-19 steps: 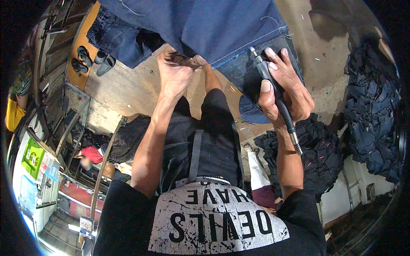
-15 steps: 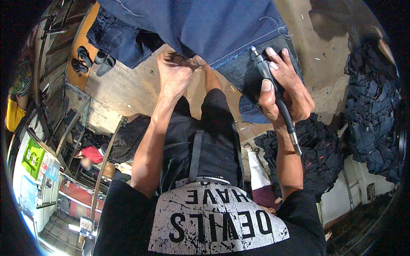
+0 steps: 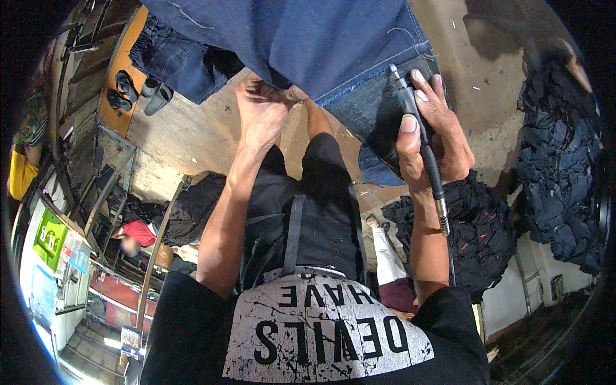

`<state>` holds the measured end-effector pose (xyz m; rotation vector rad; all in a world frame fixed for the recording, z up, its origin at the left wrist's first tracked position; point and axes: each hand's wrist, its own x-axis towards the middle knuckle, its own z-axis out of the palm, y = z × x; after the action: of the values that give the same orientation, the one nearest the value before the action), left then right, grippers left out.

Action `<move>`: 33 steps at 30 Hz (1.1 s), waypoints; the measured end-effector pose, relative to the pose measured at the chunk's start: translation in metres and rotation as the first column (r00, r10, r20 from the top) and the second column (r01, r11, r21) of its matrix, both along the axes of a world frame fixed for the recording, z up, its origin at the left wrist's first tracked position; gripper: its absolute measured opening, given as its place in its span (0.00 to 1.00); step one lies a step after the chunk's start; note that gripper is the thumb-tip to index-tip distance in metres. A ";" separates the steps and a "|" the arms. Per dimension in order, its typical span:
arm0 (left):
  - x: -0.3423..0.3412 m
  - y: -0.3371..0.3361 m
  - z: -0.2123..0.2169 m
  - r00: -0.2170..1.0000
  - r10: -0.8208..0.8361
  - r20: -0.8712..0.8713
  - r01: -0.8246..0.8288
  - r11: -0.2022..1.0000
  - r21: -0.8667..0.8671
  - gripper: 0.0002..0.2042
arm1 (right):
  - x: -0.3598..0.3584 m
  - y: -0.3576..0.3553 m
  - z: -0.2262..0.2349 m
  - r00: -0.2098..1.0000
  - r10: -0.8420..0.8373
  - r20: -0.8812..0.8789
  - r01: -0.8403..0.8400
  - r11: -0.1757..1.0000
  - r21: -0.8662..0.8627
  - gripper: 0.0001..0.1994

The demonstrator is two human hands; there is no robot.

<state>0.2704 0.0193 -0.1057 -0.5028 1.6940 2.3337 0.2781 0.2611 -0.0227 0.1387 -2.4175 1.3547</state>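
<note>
Gripping a slim pen-shaped tool [image 3: 407, 99], the right hand [image 3: 443, 135] is closing thumb and fingers firmly around its dark shaft, right of centre in the frame. The left hand [image 3: 262, 109] is bunching its fingers on the lower edge of the blue denim [image 3: 321, 42] at the upper centre; shadow is hiding part of that pinch. The tool's pale tip is pointing at the frayed hem, but whether it is touching cannot be told. Beneath, a dark panel [image 3: 362, 112] is showing.

If the right hand were slipping or pressing too hard, the tip could be scuffing or tearing the denim; a loosening left pinch could be letting the hem shift and wrinkle.

Counting outward, one tool and one blue denim piece are occupying the hands. One dark pair of jeans [image 3: 173, 61] is lying at upper left, with two black sandals [image 3: 122, 90] and two grey shoes [image 3: 157, 96] sitting beside it. Two heaps of dark cloth are filling the right: one at the far edge [image 3: 555, 160], one lower [image 3: 475, 234]. One person in red [image 3: 138, 232] is appearing at left.
</note>
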 end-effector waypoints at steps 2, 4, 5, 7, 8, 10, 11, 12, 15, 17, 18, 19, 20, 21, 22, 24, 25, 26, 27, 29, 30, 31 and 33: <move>0.000 -0.001 -0.001 1.000 -0.023 0.000 0.023 0.999 -0.043 0.16 | 0.000 0.000 0.000 1.000 -0.018 0.011 0.018 1.000 0.002 0.10; 0.001 -0.003 -0.001 0.999 -0.043 0.004 0.043 0.995 -0.091 0.15 | 0.001 0.001 0.000 1.000 -0.016 0.015 0.015 1.000 0.019 0.10; 0.001 -0.004 -0.002 0.999 -0.051 -0.006 0.050 0.993 -0.107 0.15 | 0.001 0.002 0.000 1.000 -0.001 0.022 0.000 0.999 0.042 0.10; 0.000 -0.006 -0.003 0.996 -0.083 0.011 0.084 0.985 -0.148 0.14 | 0.001 0.003 0.000 0.999 0.010 0.032 -0.012 0.998 0.065 0.10; 0.000 -0.007 -0.003 0.995 -0.103 0.017 0.104 0.980 -0.169 0.14 | 0.000 0.004 0.000 0.999 0.005 0.035 -0.008 0.998 0.064 0.10; 0.000 -0.007 -0.005 0.993 -0.114 0.030 0.118 0.980 -0.158 0.14 | 0.000 0.004 -0.001 0.999 -0.006 0.037 0.003 0.998 0.064 0.10; 0.000 -0.006 -0.005 0.993 -0.112 0.031 0.115 0.980 -0.162 0.13 | 0.000 0.003 -0.001 0.999 -0.012 0.036 0.010 0.998 0.067 0.10; 0.000 -0.006 -0.005 0.994 -0.109 0.028 0.112 0.983 -0.142 0.14 | -0.001 0.003 -0.001 0.999 -0.016 0.031 0.014 0.998 0.068 0.10; 0.000 -0.005 -0.003 0.994 -0.109 0.027 0.112 0.980 -0.167 0.14 | 0.000 0.001 0.000 0.998 -0.047 0.045 0.044 0.997 0.059 0.11; -0.001 -0.005 0.001 0.989 -0.137 0.052 0.146 0.956 -0.256 0.14 | 0.001 0.000 0.001 0.995 -0.070 0.068 0.066 0.996 0.064 0.11; -0.002 -0.005 0.002 0.990 -0.138 0.039 0.143 0.964 -0.223 0.14 | 0.002 0.000 0.001 0.993 -0.086 0.087 0.080 0.995 0.062 0.11; -0.003 -0.005 0.003 0.992 -0.124 0.021 0.125 0.973 -0.193 0.13 | 0.003 0.000 0.001 0.993 -0.094 0.076 0.088 0.993 0.073 0.12; -0.003 -0.005 0.004 0.994 -0.109 0.003 0.108 0.981 -0.163 0.12 | 0.003 -0.001 0.001 0.992 -0.106 0.073 0.100 0.992 0.080 0.12; -0.004 -0.005 0.003 0.989 -0.139 0.047 0.145 0.980 -0.140 0.13 | 0.003 -0.002 0.000 0.991 -0.115 0.072 0.109 0.991 0.081 0.12; -0.004 -0.006 0.003 0.981 -0.170 0.088 0.180 0.977 -0.115 0.13 | 0.003 -0.003 0.001 0.986 -0.145 0.084 0.138 0.987 0.077 0.13; -0.003 -0.012 0.004 0.962 -0.211 0.173 0.231 0.968 -0.103 0.16 | 0.003 -0.005 0.005 0.977 -0.192 0.088 0.188 0.981 0.054 0.14; -0.001 -0.016 0.007 0.951 -0.221 0.215 0.249 0.962 -0.114 0.19 | 0.002 -0.006 0.010 0.976 -0.193 0.099 0.193 0.981 0.013 0.13; -0.004 -0.021 0.009 0.953 -0.222 0.208 0.247 0.964 -0.101 0.21 | 0.004 -0.009 0.018 0.945 -0.303 0.121 0.319 0.937 -0.143 0.13; -0.004 -0.035 0.017 0.935 -0.307 0.177 0.325 0.942 -0.084 0.36 | 0.007 -0.013 0.028 0.893 -0.410 0.185 0.448 0.842 -0.300 0.13; -0.016 -0.056 0.035 0.969 -0.227 0.100 0.221 0.973 0.074 0.47 | 0.013 -0.023 0.052 0.854 -0.477 0.209 0.520 0.788 -0.329 0.13; -0.026 -0.072 0.045 0.972 -0.188 0.141 0.166 0.974 0.153 0.49 | 0.019 -0.028 0.066 0.865 -0.480 0.145 0.500 0.846 -0.184 0.13; -0.046 -0.086 0.057 0.977 -0.107 0.184 0.074 0.981 0.179 0.47 | 0.019 -0.039 0.073 0.949 -0.309 0.056 0.313 0.919 -0.241 0.11; -0.089 -0.106 0.074 0.958 0.021 0.285 -0.061 0.989 0.131 0.43 | 0.021 -0.062 0.079 0.992 -0.083 -0.095 0.079 0.996 -0.050 0.10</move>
<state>0.1810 -0.0864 -0.0315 -0.8077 1.3935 2.2578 0.2992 0.1989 0.0559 0.0911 -2.2852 1.3345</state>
